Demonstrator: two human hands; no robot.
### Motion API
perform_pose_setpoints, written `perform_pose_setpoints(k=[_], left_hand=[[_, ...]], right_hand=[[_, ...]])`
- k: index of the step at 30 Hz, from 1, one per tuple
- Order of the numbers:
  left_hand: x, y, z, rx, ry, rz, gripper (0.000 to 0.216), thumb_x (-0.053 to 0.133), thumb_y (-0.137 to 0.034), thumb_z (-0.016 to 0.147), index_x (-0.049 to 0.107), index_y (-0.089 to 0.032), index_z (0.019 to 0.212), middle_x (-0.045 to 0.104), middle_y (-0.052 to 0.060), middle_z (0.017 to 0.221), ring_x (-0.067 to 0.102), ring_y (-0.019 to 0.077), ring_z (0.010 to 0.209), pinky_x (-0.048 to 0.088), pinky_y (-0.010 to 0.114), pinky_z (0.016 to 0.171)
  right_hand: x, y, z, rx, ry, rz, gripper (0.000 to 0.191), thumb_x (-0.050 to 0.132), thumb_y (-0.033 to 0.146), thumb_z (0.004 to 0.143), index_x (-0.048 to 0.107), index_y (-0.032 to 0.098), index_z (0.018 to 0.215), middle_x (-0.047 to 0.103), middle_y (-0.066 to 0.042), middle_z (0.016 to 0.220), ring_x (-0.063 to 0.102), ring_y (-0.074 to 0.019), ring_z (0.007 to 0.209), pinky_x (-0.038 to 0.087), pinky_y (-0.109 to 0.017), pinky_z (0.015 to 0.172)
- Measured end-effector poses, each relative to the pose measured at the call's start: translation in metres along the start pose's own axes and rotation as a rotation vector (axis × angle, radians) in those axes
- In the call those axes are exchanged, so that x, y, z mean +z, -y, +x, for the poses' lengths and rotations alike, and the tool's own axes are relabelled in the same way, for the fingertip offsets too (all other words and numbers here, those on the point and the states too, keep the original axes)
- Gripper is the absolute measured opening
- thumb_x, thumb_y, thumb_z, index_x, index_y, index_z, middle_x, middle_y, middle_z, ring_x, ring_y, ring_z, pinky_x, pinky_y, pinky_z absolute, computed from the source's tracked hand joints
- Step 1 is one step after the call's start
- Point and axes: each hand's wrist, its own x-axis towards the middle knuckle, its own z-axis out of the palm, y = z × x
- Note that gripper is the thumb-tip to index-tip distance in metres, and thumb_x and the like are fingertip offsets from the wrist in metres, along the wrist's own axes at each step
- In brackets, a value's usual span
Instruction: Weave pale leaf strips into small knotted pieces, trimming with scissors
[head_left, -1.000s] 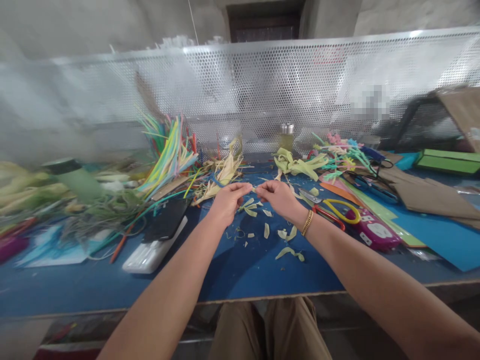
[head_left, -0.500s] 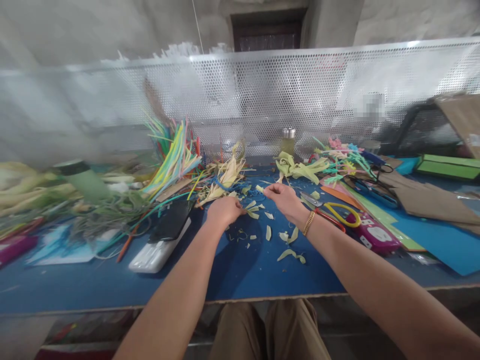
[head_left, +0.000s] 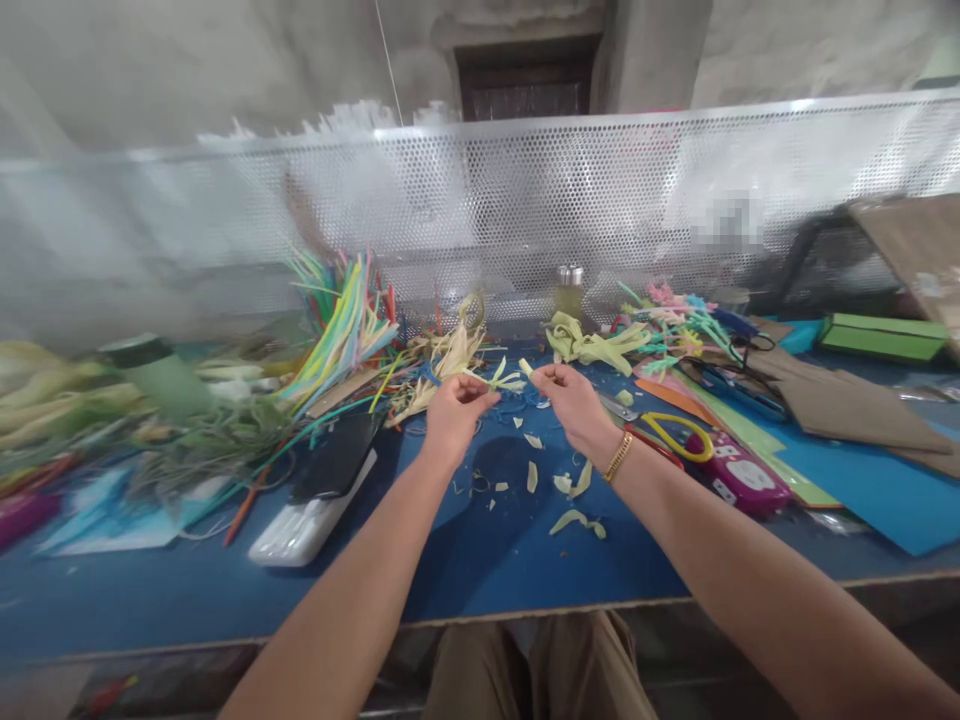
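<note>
My left hand (head_left: 456, 418) is closed in a pinch on a small cluster of pale green corn husk petals (head_left: 505, 378), which fan out to the right of the fingertips. Across from it, my right hand (head_left: 574, 405) pinches a small husk piece (head_left: 525, 368) between thumb and fingers. The two pieces are close together above the blue table (head_left: 487, 560), and I cannot tell if they touch. Below the hands lie several husk scraps (head_left: 532, 476). Scissors with yellow and red handles (head_left: 679, 437) rest just right of my right hand.
At the left are a black phone (head_left: 336, 460) on a white case (head_left: 304, 530), a bundle of coloured pipe cleaners (head_left: 341, 325) and a green bottle (head_left: 161, 375). Husks (head_left: 600, 343) lie behind. Rightward are a purple pouch (head_left: 746, 475) and blue paper (head_left: 862, 490). A perforated metal panel (head_left: 525, 200) stands behind.
My left hand has lifted from the table, bringing the husk cluster up toward the piece in my right hand. My right hand stays nearly in place, still pinching its piece.
</note>
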Motion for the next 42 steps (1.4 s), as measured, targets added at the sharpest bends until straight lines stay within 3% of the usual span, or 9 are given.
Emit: perform_pose_setpoints(k=[4,10,15,20,25,30,35,39,42], left_hand=[[0.005,-0.005,-0.004,-0.094,0.024,-0.157,0.036,0.084,-0.023,0.055,0.065,-0.018,0.085,0.066,-0.001,0.075,0.059,0.0130,0.068,0.043,0.025,0.065],[0.002,-0.011,-0.008,-0.154,0.182,-0.194,0.033,0.086,-0.024,0.054,0.074,-0.019,0.085,0.070,0.001,0.077,0.061,0.0153,0.072,0.045,0.030,0.074],[0.001,-0.013,-0.008,-0.140,0.177,-0.183,0.031,0.085,-0.022,0.055,0.076,-0.020,0.084,0.071,0.002,0.078,0.061,0.0167,0.074,0.045,0.032,0.076],[0.001,-0.010,-0.007,-0.138,0.194,-0.204,0.028,0.084,-0.023,0.057,0.077,-0.020,0.084,0.071,0.002,0.079,0.060,0.0148,0.074,0.044,0.030,0.076],[0.001,-0.009,-0.009,-0.184,0.323,-0.169,0.028,0.084,-0.026,0.059,0.077,-0.020,0.085,0.071,0.001,0.080,0.057,0.0143,0.072,0.042,0.029,0.074],[-0.001,-0.012,-0.010,-0.141,0.381,-0.037,0.020,0.078,-0.037,0.067,0.076,-0.019,0.077,0.067,0.001,0.072,0.055,0.0151,0.069,0.040,0.029,0.069],[0.000,-0.005,-0.009,-0.018,0.417,0.091,0.021,0.073,-0.038,0.070,0.076,-0.018,0.077,0.068,0.003,0.079,0.057,0.0179,0.076,0.040,0.031,0.075],[0.003,0.000,-0.010,-0.016,0.439,0.106,0.023,0.073,-0.038,0.067,0.073,-0.016,0.073,0.065,0.001,0.069,0.056,0.0183,0.071,0.041,0.031,0.072],[0.004,-0.001,-0.010,0.002,0.421,0.132,0.022,0.073,-0.039,0.066,0.071,-0.017,0.068,0.063,0.001,0.066,0.055,0.0191,0.071,0.041,0.031,0.069]], right_hand=[[0.000,0.006,0.000,-0.090,0.055,0.023,0.029,0.068,0.047,0.073,0.060,0.018,0.074,0.054,0.002,0.069,0.043,-0.0113,0.065,0.037,-0.027,0.065],[-0.006,0.010,0.005,-0.129,0.130,-0.030,0.027,0.068,0.045,0.074,0.062,0.019,0.074,0.055,0.001,0.071,0.045,-0.0121,0.067,0.037,-0.028,0.066],[-0.007,0.012,0.003,-0.147,0.204,-0.048,0.023,0.068,0.042,0.075,0.063,0.019,0.074,0.056,0.000,0.072,0.046,-0.0123,0.067,0.038,-0.029,0.066],[-0.008,0.014,0.005,-0.183,0.155,-0.019,0.021,0.067,0.040,0.077,0.062,0.019,0.075,0.056,0.001,0.072,0.047,-0.0118,0.067,0.038,-0.029,0.067],[-0.012,0.014,0.009,-0.193,0.144,0.003,0.021,0.068,0.039,0.076,0.063,0.019,0.075,0.059,0.001,0.075,0.051,-0.0123,0.071,0.042,-0.029,0.073],[-0.010,0.011,0.007,-0.174,0.194,-0.019,0.020,0.068,0.040,0.077,0.065,0.020,0.077,0.068,-0.003,0.087,0.058,-0.0153,0.082,0.046,-0.032,0.081],[-0.005,0.014,-0.002,-0.191,0.343,-0.083,0.013,0.067,0.032,0.079,0.067,0.021,0.075,0.071,-0.006,0.108,0.063,-0.0185,0.101,0.044,-0.035,0.093],[-0.003,0.016,-0.007,-0.287,0.412,-0.312,0.013,0.065,0.027,0.081,0.069,0.021,0.071,0.073,-0.004,0.096,0.065,-0.0178,0.091,0.045,-0.035,0.090],[-0.002,0.013,-0.006,-0.278,0.375,-0.329,0.012,0.065,0.028,0.081,0.069,0.020,0.073,0.072,-0.003,0.082,0.063,-0.0152,0.076,0.047,-0.031,0.078]])
